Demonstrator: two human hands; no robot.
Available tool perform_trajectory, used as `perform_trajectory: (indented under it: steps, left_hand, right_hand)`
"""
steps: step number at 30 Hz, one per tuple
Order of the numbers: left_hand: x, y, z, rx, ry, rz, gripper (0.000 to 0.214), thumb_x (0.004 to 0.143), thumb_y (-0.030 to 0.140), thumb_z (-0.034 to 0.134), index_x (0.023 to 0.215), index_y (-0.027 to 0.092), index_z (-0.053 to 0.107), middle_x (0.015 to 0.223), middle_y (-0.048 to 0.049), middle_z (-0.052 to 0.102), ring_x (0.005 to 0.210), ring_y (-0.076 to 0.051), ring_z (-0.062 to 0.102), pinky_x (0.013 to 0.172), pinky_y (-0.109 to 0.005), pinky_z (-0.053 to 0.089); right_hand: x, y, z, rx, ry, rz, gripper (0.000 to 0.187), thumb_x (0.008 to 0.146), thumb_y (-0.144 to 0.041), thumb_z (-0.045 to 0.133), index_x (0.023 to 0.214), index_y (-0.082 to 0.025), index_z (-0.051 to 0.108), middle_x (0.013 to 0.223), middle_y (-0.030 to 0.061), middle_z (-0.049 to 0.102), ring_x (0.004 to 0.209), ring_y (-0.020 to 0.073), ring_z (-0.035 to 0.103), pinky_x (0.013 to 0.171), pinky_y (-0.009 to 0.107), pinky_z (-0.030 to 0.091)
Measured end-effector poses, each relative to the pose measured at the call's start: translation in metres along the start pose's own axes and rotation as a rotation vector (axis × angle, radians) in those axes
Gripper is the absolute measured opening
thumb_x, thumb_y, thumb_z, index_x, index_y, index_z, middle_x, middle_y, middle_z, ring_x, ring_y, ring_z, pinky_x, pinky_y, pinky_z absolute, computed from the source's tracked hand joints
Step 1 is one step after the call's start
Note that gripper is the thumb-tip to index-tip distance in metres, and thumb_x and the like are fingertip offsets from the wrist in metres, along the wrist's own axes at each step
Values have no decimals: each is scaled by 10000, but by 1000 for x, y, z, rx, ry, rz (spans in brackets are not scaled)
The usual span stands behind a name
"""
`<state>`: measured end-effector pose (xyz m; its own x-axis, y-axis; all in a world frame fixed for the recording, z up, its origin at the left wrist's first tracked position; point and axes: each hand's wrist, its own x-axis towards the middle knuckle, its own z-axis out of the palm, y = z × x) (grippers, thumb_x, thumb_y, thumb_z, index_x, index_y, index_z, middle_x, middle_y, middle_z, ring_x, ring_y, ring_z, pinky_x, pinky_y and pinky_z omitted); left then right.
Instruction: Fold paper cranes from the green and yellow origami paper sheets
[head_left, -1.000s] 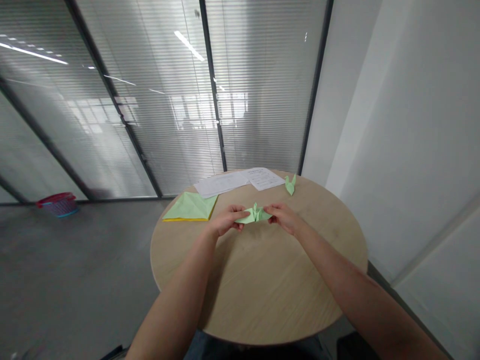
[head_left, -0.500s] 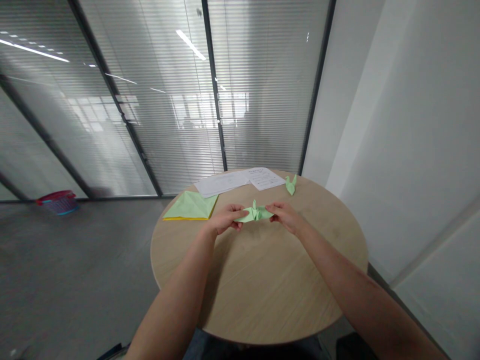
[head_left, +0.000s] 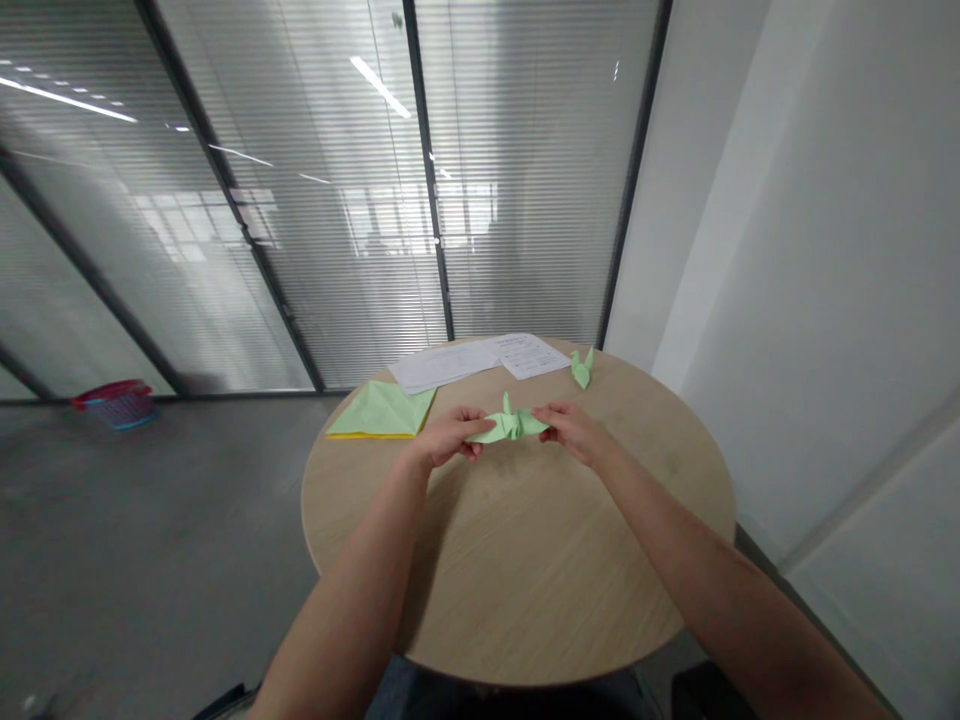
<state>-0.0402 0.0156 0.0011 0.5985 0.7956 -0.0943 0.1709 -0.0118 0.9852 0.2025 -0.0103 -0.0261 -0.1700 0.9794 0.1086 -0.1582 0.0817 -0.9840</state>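
A light-green origami crane [head_left: 511, 425] is held over the far part of a round wooden table [head_left: 525, 560], stretched lengthwise between two bare hands. One wing is pinched between the thumb and fingers of the left hand [head_left: 448, 436]; the opposite wing is clamped likewise by the right hand [head_left: 571, 434]. A narrow point of folded paper is seen rising from the crane's middle. At the table's far right edge, a second paper crane [head_left: 581, 370] is placed, well apart from the hands. Along the table's far edge, white sheets are laid, the right-hand printed sheet [head_left: 534, 357] being marked with lines of text. Toward the table's far left edge, light-green paper [head_left: 382, 408] is set, with a yellow border [head_left: 371, 436] exposed along its near side. Left of the table, a red-rimmed basket [head_left: 120, 405] is seen on the floor.
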Motion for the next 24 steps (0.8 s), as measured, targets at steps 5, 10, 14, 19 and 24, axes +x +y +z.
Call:
perform_trajectory:
  steps: [5, 10, 14, 19, 24]
  left_hand:
    - [0, 1, 1, -3, 8, -22, 351, 713, 457, 741, 784, 145, 597, 587, 27, 547, 464, -79, 529, 458, -201, 426]
    - [3, 1, 8, -62, 97, 10, 375, 696, 461, 753, 823, 136, 616, 644, 10, 577, 498, -82, 549, 492, -209, 456]
    - [9, 2, 21, -150, 301, 76, 399, 680, 471, 758, 857, 138, 627, 730, -5, 597, 554, -86, 573, 520, -212, 478]
    - [16, -2, 38, -233, 419, 146, 408, 699, 505, 728, 860, 145, 620, 831, -27, 612, 643, -108, 615, 555, -215, 493]
    - [20, -8, 46, -128, 354, 146, 411, 721, 527, 694, 841, 140, 627, 824, -47, 627, 669, -134, 615, 553, -232, 490]
  right_hand:
    - [1, 2, 0, -13, -7, 10, 325, 639, -462, 788, 703, -166, 670, 690, 4, 597, 603, 107, 524, 587, 256, 445]
    - [5, 7, 1, -27, 106, -11, 374, 730, -553, 671, 866, -205, 649, 746, 13, 608, 621, 129, 543, 581, 268, 451]
    - [9, 8, -2, -248, 392, -252, 398, 799, -513, 578, 1074, -228, 617, 1018, 72, 637, 868, 190, 591, 719, 306, 478]
    - [7, 6, 3, -401, 355, -431, 431, 758, -398, 639, 1138, -196, 613, 1026, 90, 637, 853, 194, 591, 754, 321, 475]
    - [3, 8, 12, -498, 214, -468, 239, 786, -385, 634, 905, -180, 665, 789, 41, 648, 713, 174, 583, 674, 296, 456]
